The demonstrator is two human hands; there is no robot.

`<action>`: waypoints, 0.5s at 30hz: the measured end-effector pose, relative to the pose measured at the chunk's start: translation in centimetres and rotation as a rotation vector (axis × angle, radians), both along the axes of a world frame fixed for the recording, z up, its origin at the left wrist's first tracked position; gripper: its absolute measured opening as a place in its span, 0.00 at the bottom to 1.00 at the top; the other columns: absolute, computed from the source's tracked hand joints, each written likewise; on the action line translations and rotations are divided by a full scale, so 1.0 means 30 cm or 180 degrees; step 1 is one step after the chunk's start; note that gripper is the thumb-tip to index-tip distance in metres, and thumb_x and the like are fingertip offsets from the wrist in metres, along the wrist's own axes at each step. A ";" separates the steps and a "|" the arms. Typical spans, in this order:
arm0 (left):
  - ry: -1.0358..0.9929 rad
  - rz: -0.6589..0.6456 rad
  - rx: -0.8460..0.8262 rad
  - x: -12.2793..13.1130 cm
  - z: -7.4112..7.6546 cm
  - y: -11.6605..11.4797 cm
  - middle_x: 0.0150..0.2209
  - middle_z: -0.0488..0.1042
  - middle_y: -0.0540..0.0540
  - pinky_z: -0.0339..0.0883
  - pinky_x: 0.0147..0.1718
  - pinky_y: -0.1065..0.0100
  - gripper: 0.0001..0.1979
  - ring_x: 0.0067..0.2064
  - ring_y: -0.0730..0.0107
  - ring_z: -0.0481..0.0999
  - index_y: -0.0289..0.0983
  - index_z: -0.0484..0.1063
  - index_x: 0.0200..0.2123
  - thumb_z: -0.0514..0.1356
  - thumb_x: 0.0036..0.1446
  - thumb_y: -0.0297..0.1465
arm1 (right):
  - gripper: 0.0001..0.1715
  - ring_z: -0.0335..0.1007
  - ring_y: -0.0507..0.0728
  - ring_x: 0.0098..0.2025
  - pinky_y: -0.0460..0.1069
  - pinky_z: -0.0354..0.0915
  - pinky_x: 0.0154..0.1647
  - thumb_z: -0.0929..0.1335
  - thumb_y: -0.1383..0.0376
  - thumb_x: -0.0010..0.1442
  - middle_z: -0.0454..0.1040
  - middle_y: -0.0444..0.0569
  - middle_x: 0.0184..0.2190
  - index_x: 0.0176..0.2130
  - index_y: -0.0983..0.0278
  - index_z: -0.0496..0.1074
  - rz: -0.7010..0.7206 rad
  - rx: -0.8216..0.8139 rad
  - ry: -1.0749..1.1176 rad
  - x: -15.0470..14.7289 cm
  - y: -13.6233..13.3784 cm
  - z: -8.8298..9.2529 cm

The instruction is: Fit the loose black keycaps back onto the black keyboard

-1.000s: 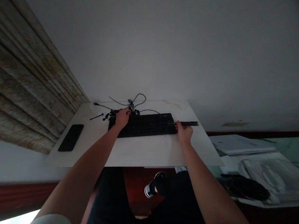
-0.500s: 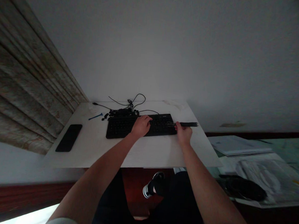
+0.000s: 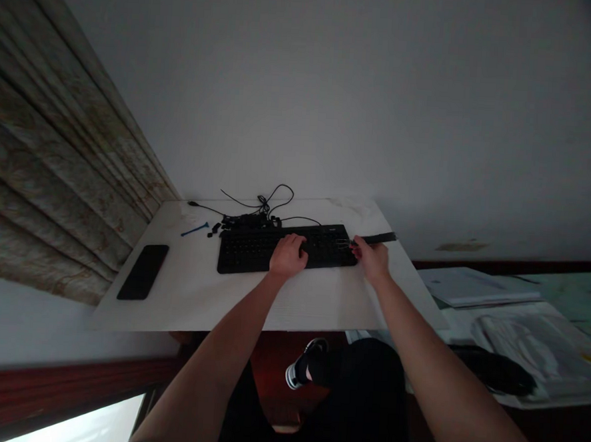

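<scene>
A black keyboard (image 3: 246, 253) lies across the white table. My left hand (image 3: 288, 255) rests on its middle keys, fingers stretched out and thumb apart, holding nothing that I can see. At the keyboard's right end, my right hand (image 3: 372, 258) is closed around a keycap puller (image 3: 382, 238) with a long black handle. Its thin wire prongs (image 3: 344, 243) point left over the right-hand keys; whether they touch a key I cannot tell. Behind the keyboard sits a heap of small black pieces, apparently keycaps (image 3: 248, 221), with a few loose ones at its left.
A black phone (image 3: 143, 272) lies at the table's left. Near the heap are a small blue tool (image 3: 195, 229) and a thin black cable (image 3: 282, 195). Papers (image 3: 476, 287) and a dark pouch (image 3: 497, 369) lie on a lower surface at right. A patterned curtain (image 3: 70, 140) borders the left.
The view has shifted slightly, moving everything a little right. My left hand has moved a little along the keys, its thumb now more apart. The puller's handle end is tilted slightly higher.
</scene>
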State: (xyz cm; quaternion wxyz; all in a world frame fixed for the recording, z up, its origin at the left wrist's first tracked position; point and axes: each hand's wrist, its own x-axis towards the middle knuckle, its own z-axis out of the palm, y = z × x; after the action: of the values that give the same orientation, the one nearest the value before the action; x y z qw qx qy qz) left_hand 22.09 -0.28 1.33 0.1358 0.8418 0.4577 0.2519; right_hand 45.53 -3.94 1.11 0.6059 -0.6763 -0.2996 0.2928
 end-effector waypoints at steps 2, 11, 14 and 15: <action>0.0023 -0.0009 -0.0025 0.001 0.001 0.000 0.48 0.75 0.41 0.65 0.55 0.57 0.17 0.53 0.57 0.72 0.37 0.71 0.51 0.57 0.58 0.26 | 0.18 0.71 0.54 0.21 0.46 0.64 0.19 0.74 0.53 0.51 0.78 0.50 0.23 0.33 0.66 0.75 0.0405 -0.0058 -0.0222 -0.036 0.009 0.046; 0.0217 -0.0116 -0.0009 -0.001 0.003 0.008 0.51 0.74 0.40 0.64 0.55 0.56 0.19 0.55 0.54 0.71 0.38 0.68 0.55 0.59 0.62 0.32 | 0.12 0.75 0.56 0.26 0.47 0.67 0.28 0.72 0.59 0.59 0.77 0.49 0.22 0.28 0.64 0.77 0.1644 -0.0626 -0.2263 -0.215 0.088 0.190; 0.0294 -0.0149 0.0054 -0.001 -0.001 0.010 0.51 0.74 0.41 0.64 0.55 0.56 0.17 0.54 0.55 0.70 0.39 0.69 0.55 0.58 0.64 0.34 | 0.13 0.76 0.56 0.27 0.46 0.67 0.30 0.71 0.60 0.60 0.77 0.49 0.23 0.28 0.64 0.77 0.1655 -0.0750 -0.2388 -0.229 0.099 0.193; 0.0320 -0.0153 0.0075 -0.001 -0.002 0.010 0.50 0.74 0.42 0.64 0.55 0.56 0.17 0.54 0.55 0.70 0.39 0.69 0.55 0.58 0.65 0.35 | 0.13 0.76 0.56 0.27 0.46 0.67 0.30 0.70 0.60 0.61 0.78 0.50 0.24 0.28 0.65 0.77 0.1674 -0.0785 -0.2352 -0.231 0.100 0.192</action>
State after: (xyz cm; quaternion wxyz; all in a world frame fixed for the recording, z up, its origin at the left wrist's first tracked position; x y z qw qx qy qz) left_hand 22.06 0.02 1.26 0.1088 0.8657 0.4406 0.2114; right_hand 38.59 -0.93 6.86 0.2791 -0.7033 -0.6194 0.2094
